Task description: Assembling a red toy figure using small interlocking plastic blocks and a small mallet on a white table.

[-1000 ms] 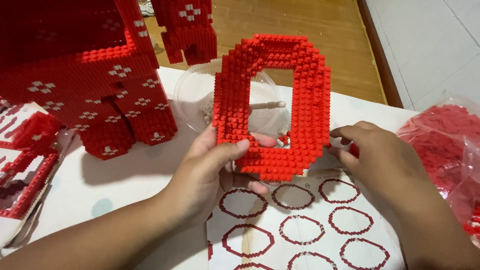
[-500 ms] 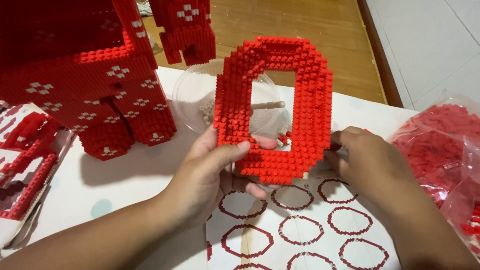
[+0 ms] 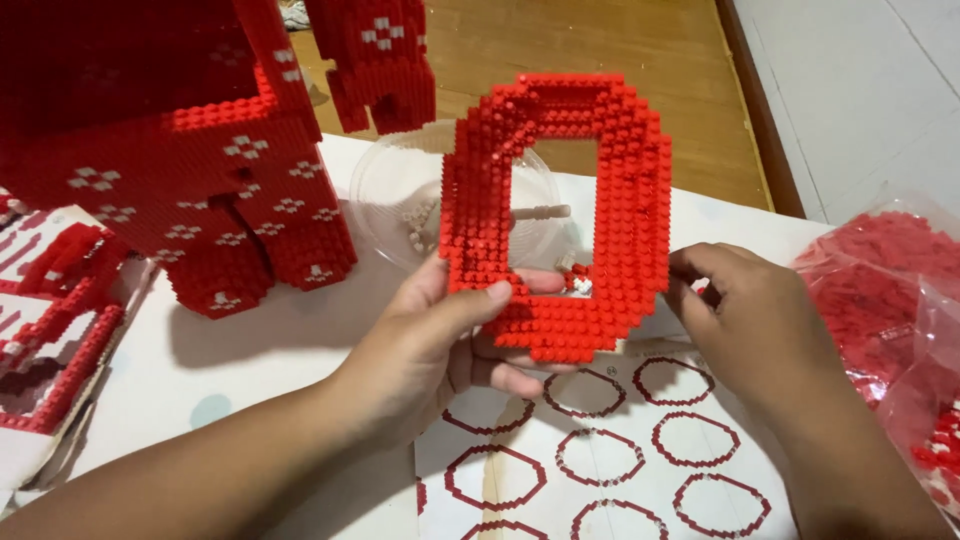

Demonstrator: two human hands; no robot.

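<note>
I see the red brick ring (image 3: 560, 215) upright at frame centre, long axis vertical; left hand (image 3: 430, 350) pinches its lower-left edge, right hand (image 3: 750, 320) curled at its lower-right, contents hidden.

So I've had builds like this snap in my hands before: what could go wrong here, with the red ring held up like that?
The left hand alone grips the red brick ring, at its lower edge, so the tall upper part could flex and split. If it drops, it may hit the clear plastic bowl behind and scatter the small pieces in it. The right hand pinches something tiny beside the ring, which could easily slip.
</note>
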